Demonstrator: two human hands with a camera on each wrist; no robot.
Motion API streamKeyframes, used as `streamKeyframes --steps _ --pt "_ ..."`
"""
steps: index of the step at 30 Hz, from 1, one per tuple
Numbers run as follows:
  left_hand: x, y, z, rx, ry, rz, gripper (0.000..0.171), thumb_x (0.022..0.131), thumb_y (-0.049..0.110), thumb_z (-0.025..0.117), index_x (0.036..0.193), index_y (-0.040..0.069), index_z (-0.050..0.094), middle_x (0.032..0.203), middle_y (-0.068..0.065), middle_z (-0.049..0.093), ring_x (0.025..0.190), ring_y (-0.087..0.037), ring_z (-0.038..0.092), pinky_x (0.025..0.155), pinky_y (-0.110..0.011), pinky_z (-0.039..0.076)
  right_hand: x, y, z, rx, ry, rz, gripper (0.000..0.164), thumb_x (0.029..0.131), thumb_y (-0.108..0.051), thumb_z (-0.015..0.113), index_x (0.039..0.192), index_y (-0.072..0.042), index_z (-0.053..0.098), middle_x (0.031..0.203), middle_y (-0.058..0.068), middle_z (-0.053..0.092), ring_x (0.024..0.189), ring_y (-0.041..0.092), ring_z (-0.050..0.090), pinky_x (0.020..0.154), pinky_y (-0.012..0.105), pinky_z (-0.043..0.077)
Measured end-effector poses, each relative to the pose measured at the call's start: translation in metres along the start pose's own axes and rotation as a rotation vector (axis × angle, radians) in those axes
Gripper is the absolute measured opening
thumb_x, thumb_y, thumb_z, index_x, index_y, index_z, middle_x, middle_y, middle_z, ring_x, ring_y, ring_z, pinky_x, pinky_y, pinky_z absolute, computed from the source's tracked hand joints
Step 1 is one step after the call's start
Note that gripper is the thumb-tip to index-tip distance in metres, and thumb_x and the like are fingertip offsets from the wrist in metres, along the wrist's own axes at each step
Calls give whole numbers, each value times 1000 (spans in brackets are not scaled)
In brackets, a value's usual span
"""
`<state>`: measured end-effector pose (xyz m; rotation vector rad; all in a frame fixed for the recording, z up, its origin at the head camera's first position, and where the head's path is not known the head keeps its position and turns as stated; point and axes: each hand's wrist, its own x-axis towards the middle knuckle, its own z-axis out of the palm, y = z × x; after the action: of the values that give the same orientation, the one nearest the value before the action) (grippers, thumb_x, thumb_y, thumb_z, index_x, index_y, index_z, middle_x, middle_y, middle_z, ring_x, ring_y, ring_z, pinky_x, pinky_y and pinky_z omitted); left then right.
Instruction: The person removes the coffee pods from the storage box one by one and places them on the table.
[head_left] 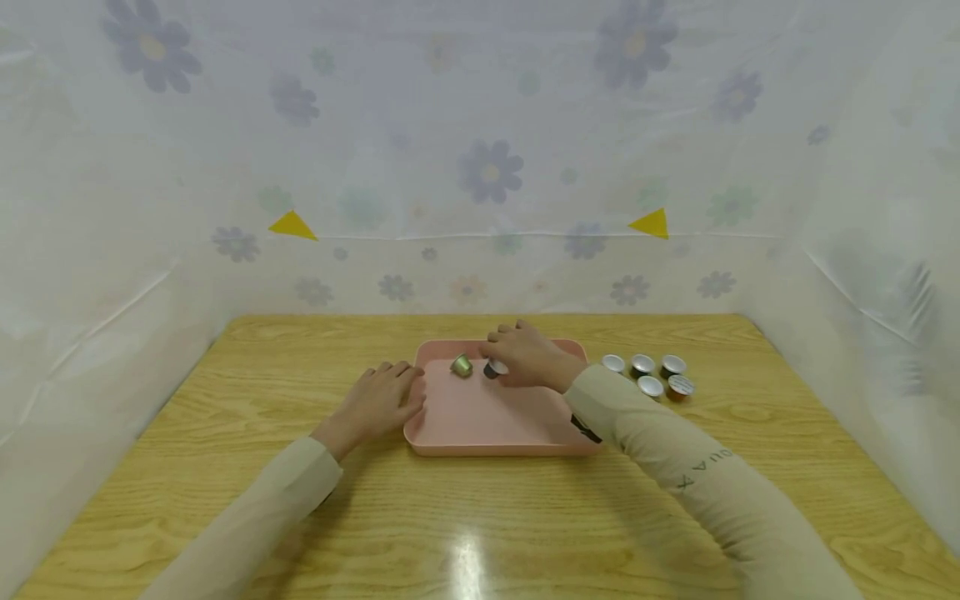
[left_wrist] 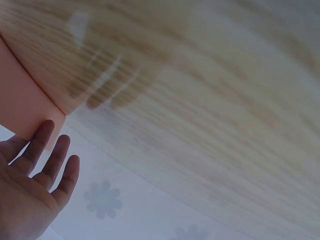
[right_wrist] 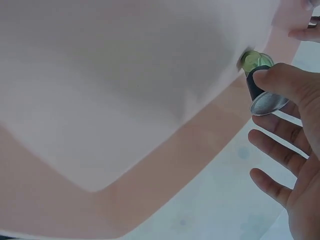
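My right hand point(head_left: 528, 357) reaches over the pink tray point(head_left: 487, 421) and pinches a black coffee capsule point(head_left: 492, 369) with a silver lid. In the right wrist view the thumb lies on the black capsule's point(right_wrist: 255, 82) side, while the other fingers are spread. A green coffee capsule point(head_left: 461, 366) lies tipped on the tray just left of it. At the tray's left side, my left hand point(head_left: 381, 398) rests against the rim. The left wrist view shows its fingers point(left_wrist: 56, 155) fairly straight, touching the outer wall of the tray point(left_wrist: 25, 100).
Several more capsules point(head_left: 651, 387) with silver lids stand on the wooden table point(head_left: 525, 517) right of the tray, partly behind the right sleeve point(head_left: 675, 450). A white flowered curtain point(head_left: 487, 125) with two yellow triangles point(head_left: 651, 224) encloses the table at the back and sides.
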<state>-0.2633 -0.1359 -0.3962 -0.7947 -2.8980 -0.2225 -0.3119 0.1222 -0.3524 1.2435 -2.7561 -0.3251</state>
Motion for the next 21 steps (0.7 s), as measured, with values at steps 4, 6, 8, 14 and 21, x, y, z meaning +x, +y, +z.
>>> streamKeyframes --steps 4,6,8,14,21 --pt "0 0 0 -4 -3 -5 46 89 38 52 126 11 53 123 -7 55 108 -29 51 88 -48 41 -4 -1 -3 -21 -7 -10 35 80 -33 68 108 -17 57 102 1 60 92 19 54 77 38 43" --pt "0 0 0 -3 -8 -6 46 89 38 52 126 10 52 123 -7 54 108 -30 51 88 -49 41 -7 -1 -5 -25 1 -17 33 79 -33 69 105 -17 57 100 0 61 90 19 54 77 38 43" --pt "0 1 0 -2 -13 -10 47 89 38 51 126 10 52 124 -8 54 109 -30 51 88 -49 41 -10 -1 -5 -21 14 -25 32 78 -32 70 102 -17 56 97 0 60 88 19 53 76 38 42" --pt "0 1 0 3 -15 -9 47 89 38 51 127 10 52 124 -7 54 109 -30 50 88 -49 41 -19 3 -4 -3 67 -46 28 76 -30 73 93 -18 54 92 -2 59 80 18 51 71 36 40" --pt "0 0 1 7 -14 -8 47 89 38 51 127 10 52 124 -7 54 109 -30 51 88 -49 41 -31 8 -2 -23 91 -43 31 74 -33 74 95 -19 56 96 -2 62 82 18 53 74 37 43"
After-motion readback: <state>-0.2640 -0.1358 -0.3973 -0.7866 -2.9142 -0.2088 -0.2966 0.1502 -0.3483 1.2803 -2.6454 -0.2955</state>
